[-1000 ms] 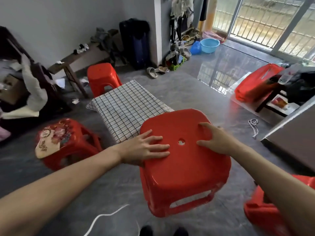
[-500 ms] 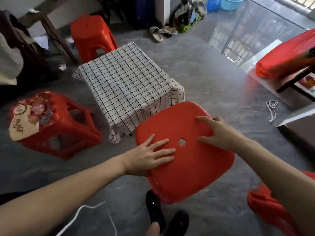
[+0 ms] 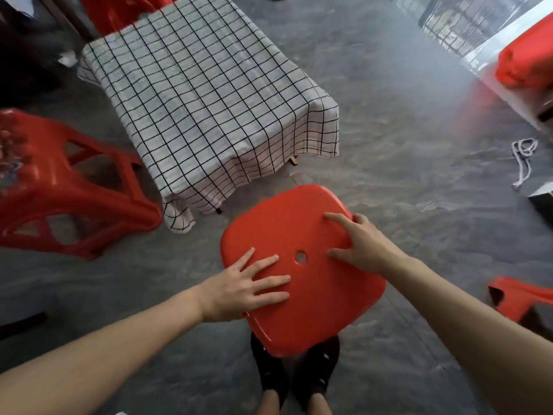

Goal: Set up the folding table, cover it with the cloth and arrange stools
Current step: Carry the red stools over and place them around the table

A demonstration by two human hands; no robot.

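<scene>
At 6 o'clock of the checked-cloth counter (image 3: 206,94), left hand (image 3: 248,283) and right hand (image 3: 362,247) are lying flat-fingered on the red stool (image 3: 302,271) seat, gripping nothing. Advice: lower level, legs clear of cloth hem and shoes. Counting four stools around, one counter.

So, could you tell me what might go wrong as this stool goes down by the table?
The red stool hangs directly above the person's shoes, so a leg could land on a foot. The left hand lies flat on the seat, a weak hold. The cloth's drooping corner lies close and could snag.
</scene>
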